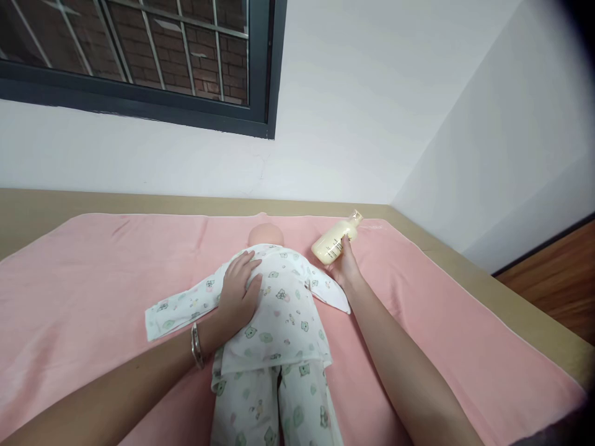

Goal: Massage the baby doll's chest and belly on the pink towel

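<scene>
A baby doll (pixel 266 235) lies on a pink blanket, its bare head at the far end. It is dressed in a white patterned top (pixel 283 319) and matching trousers (pixel 255 406). Flat on the left side of the doll's chest rests my left hand (pixel 239 294), fingers stretched out, a silver bracelet on the wrist. My right hand (pixel 344 266) grips a pale yellow lotion bottle (pixel 333 241) with a clear cap, tilted above the blanket beside the doll's right-side sleeve (pixel 330 291). Printing shows on the bottle but is too small to read.
The pink blanket (pixel 111 266) covers most of a tan surface (pixel 37 204) that meets a white wall (pixel 334 124). A dark-framed window (pixel 260 74) with bars is at upper left. Brown wood panelling (pixel 558 279) stands at the right edge.
</scene>
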Motion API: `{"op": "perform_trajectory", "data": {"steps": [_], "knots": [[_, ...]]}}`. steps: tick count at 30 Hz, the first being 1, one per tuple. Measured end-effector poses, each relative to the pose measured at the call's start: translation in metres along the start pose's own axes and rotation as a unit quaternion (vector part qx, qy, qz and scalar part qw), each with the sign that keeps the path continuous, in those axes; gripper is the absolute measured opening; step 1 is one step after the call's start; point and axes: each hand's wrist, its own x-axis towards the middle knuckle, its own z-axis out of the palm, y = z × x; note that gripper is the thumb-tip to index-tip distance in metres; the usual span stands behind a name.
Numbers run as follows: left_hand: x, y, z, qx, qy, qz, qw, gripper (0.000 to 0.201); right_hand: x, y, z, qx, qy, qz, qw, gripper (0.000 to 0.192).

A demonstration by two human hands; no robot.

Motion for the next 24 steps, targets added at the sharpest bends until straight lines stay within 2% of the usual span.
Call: {"op": "perform_trajectory", "data": {"steps": [3,8,13,24], "knots": [[0.0001,-0.0005,0.0002,0.001,0.000,0.003,1.000,0.031,0.0006,-0.0037,-0.0001,0.007,-0.009,0.033,0.999,0.055],[-0.0001,-0.0004,0.0005,0.000,-0.001,-0.002,1.000,0.031,0.0023,-0.0048,-0.0029,0.019,0.018,0.071,0.997,0.052],[-0.0004,0.0017,0.0002,0.000,-0.002,-0.008,1.000,0.031,0.0012,-0.0054,-0.0017,0.032,0.043,0.083,0.995,0.049],[-0.0009,0.0013,0.0001,0.001,-0.001,-0.002,1.000,0.031,-0.0016,-0.0094,-0.0017,-0.012,0.075,0.092,0.993,0.055]]}}
